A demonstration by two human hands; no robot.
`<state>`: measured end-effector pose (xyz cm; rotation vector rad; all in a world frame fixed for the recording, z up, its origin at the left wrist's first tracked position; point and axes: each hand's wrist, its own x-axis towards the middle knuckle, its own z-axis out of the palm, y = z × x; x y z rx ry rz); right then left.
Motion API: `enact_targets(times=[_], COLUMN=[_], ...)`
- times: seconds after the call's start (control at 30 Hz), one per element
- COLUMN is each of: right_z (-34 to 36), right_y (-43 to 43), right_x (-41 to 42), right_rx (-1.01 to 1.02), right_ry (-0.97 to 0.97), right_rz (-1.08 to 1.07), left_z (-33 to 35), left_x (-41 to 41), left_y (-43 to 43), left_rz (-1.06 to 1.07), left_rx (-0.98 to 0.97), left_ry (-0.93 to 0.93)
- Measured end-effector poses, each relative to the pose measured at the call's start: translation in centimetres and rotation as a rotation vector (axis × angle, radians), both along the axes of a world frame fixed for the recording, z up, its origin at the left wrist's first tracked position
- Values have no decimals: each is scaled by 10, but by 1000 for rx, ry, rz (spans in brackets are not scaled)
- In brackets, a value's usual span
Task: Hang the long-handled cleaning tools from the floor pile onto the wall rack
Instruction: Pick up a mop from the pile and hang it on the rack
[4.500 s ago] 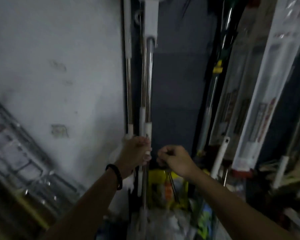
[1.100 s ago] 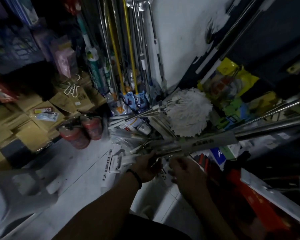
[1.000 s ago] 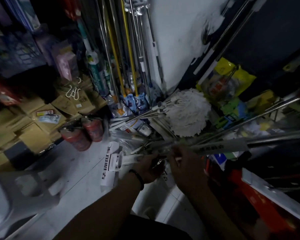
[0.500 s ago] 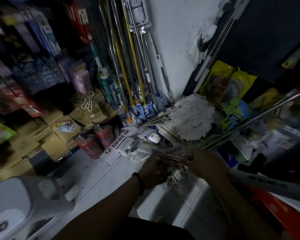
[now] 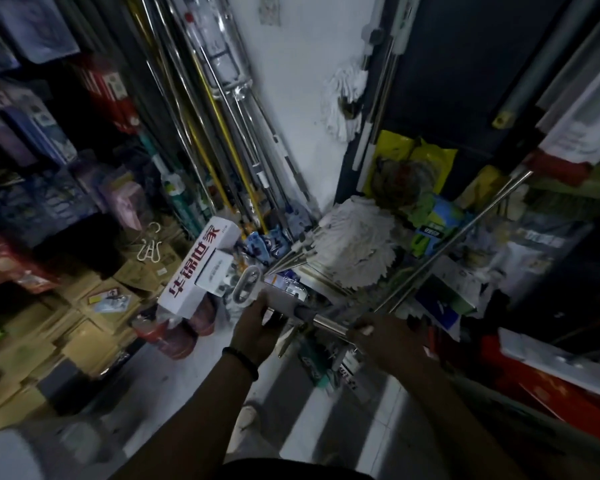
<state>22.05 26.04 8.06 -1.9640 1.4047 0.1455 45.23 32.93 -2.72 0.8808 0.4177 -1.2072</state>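
Head view, looking down into a crowded corner. Largest first: white wall (image 5: 291, 109) with a dark panel (image 5: 465, 81) to its right; a bundle of upright poles (image 5: 222, 133) leaning or hanging at the wall's left, rack fitting itself not visible. On the floor, the pile (image 5: 326, 282): a white string mop head (image 5: 357, 251), metal handles fanned out beside it, packaged goods around. One long steel handle (image 5: 465, 237) runs diagonally up to the right.

The tool you're lifting is a metal-handled mop (image 5: 323, 318), lying roughly level across your front. Its boxed head, white carton with red characters (image 5: 198, 268), sticks out left; a grey hanging loop (image 5: 245, 289) shows just beside your left hand.

Risks, as I judge them:
- The carton end is well out from your grip. Swinging it upright could knock the red cylinders (image 5: 174, 334) below it or the upright poles.
- The shaft crosses close over the pile's handles. Pulling without clearing them could drag one along or topple the fan.
- The far right end is hidden; you can't tell what it might snag.

Grip: your left hand (image 5: 257, 327) is wrapped closed over the grey collar near the loop. Your right hand (image 5: 388, 337) is closed around the bare steel shaft, fingers curled over. Both hold the same tool, near each other, above the pile's front edge.
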Motion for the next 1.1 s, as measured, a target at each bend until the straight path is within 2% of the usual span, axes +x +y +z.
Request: enact_targets(times=[0.13,0.37,0.73,1.1], right_z=[2,29,119,227], right_y=[-11,-34,-95,-151], right_x=[30,100,166,186], right_rx=[31,-130,-375,-513], right_ry=[-155,-435,-708,-946], right_rz=[-33,-17,-11,-186], left_z=[22,66,186,326], left_x=[-8,2,77,116], left_y=[-7,-27,-78,-154], left_rz=[-75,-196,-411,-488], left_rx=[-97,-259,-526,-648], left_ry=[-100,-322,-828,-1041])
